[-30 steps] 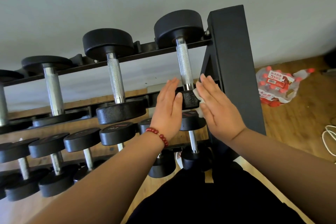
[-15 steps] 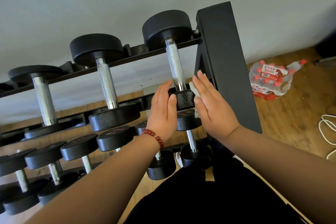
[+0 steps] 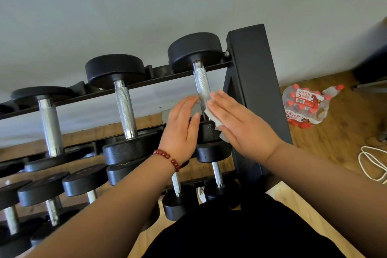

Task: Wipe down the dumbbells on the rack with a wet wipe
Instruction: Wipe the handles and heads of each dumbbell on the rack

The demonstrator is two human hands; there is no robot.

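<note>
A black rack (image 3: 252, 81) carries rows of black dumbbells with knurled steel handles. The rightmost top-row dumbbell (image 3: 201, 81) lies next to the rack's end frame. My right hand (image 3: 238, 123), fingers straight, presses a white wet wipe (image 3: 213, 120) against the near head and lower handle of that dumbbell from the right. My left hand (image 3: 183, 130), with a red bead bracelet at the wrist, lies flat and straight-fingered against the left side of the same near head. Most of the wipe is hidden under my right palm.
More dumbbells (image 3: 125, 109) fill the top row to the left and the lower rows (image 3: 83, 182). A shrink-wrapped pack of red-capped bottles (image 3: 303, 107) lies on the wooden floor at right, with a white cable (image 3: 374, 165) near the right edge. A pale wall stands behind the rack.
Both hands have slid slightly up the near end of the rightmost dumbbell, and more of the wipe shows under my right fingers. The camera has tilted, so the rack sits lower in view.
</note>
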